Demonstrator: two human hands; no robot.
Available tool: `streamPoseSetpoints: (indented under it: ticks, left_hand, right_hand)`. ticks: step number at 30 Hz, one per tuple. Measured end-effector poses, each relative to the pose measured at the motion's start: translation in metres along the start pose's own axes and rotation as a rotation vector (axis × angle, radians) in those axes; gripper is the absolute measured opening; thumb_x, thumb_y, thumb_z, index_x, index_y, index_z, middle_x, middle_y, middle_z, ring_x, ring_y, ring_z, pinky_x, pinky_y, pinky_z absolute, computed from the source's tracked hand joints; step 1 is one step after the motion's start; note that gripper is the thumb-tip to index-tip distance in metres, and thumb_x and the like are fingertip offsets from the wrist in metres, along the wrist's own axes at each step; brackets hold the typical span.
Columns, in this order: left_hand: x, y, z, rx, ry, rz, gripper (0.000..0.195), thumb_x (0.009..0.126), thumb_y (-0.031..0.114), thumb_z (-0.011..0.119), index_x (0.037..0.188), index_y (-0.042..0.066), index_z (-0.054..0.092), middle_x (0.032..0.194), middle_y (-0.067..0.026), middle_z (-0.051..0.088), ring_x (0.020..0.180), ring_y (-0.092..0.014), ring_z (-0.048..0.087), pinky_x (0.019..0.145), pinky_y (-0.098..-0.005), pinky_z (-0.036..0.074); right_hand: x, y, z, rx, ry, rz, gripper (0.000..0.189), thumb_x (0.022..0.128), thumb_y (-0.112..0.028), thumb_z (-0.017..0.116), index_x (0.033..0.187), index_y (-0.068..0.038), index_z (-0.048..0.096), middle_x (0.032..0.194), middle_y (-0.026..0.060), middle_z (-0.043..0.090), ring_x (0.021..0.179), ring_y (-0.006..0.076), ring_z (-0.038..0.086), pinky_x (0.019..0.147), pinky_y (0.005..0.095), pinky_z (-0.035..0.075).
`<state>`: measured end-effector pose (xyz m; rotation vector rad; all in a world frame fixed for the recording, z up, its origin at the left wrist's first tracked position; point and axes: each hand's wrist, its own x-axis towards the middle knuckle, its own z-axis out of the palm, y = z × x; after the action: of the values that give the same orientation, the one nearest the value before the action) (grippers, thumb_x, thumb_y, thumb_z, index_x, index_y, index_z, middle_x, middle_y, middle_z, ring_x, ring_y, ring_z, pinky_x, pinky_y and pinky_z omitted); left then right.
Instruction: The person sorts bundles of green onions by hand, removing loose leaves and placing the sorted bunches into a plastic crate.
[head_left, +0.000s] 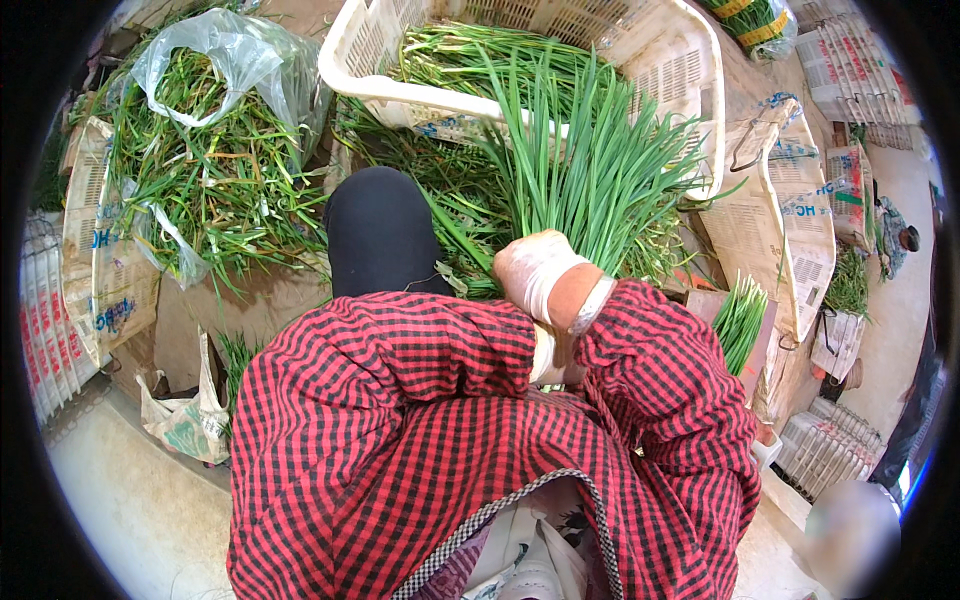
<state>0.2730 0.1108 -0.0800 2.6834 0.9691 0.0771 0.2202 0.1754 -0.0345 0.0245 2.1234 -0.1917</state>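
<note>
My right hand, in a whitish glove, is closed around a thick bunch of long green leafy stalks, which look like garlic chives. Their leaves fan out upward over the near rim of a white plastic crate. Below it, my left hand, also gloved in a pale colour, is mostly hidden by the right wrist and the checked sleeves; its fingers do not show clearly. More stalks lie inside the crate. Loose leaves are heaped beneath the bunch and around my dark-clad knee.
A clear plastic bag lies on a heap of loose leaves at left. A small upright bundle stands at right, beside a pale crate. A woven sack is at lower left. Another person is at far right.
</note>
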Motion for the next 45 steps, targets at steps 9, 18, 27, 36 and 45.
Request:
streamPoseSetpoints:
  ticks: [9,18,27,36,45]
  left_hand:
    - [-0.014,-0.015,-0.04,-0.046,0.373,0.083,0.011,0.066,0.022,0.058,0.062,0.013,0.062,0.068,0.0,0.061,0.083,-0.02,0.056,0.077,-0.0324,0.042]
    - [-0.006,0.022,-0.061,-0.131,0.461,0.232,0.008,0.072,0.019,0.054,0.073,0.01,0.055,0.074,-0.004,0.056,0.078,-0.021,0.058,0.089,-0.0377,0.042]
    - [-0.032,-0.006,-0.087,-1.16,1.189,-0.334,0.05,0.079,0.007,0.063,0.126,-0.001,0.046,0.115,-0.005,0.057,0.077,-0.005,0.055,0.071,-0.0178,0.046]
    - [-0.026,-0.012,-0.121,-1.012,1.102,-0.407,0.024,0.075,0.001,0.065,0.099,0.001,0.061,0.1,-0.0092,0.063,0.089,-0.013,0.06,0.082,-0.0259,0.047]
    - [0.007,-0.028,-0.224,-0.878,1.276,-0.238,0.023,0.081,0.007,0.066,0.101,0.001,0.058,0.092,-0.0091,0.064,0.086,-0.019,0.062,0.087,-0.0343,0.049]
  right_hand:
    - [-0.07,0.071,0.04,1.283,0.515,0.056,0.021,0.078,-0.017,0.068,0.068,-0.004,0.055,0.057,-0.0024,0.051,0.047,0.005,0.045,0.042,0.0217,0.036]
    - [-0.102,0.098,0.086,1.829,1.223,0.119,0.017,0.083,-0.021,0.065,0.088,-0.005,0.064,0.058,-0.003,0.052,0.043,0.0037,0.044,0.04,0.0157,0.034]
    - [-0.124,0.094,0.101,2.218,1.643,-0.314,0.015,0.082,-0.019,0.067,0.088,-0.007,0.061,0.06,0.0008,0.057,0.045,0.0104,0.052,0.041,0.0198,0.04]
    - [-0.097,0.051,0.089,2.199,1.403,-0.419,0.03,0.087,-0.034,0.059,0.089,-0.004,0.059,0.066,0.001,0.058,0.051,0.0077,0.053,0.043,0.0199,0.04]
    - [-0.18,0.065,0.085,0.605,2.105,-0.127,0.108,0.067,-0.052,0.071,0.141,0.002,0.014,0.141,0.0228,0.028,0.131,0.0335,0.027,0.109,0.0369,0.018]
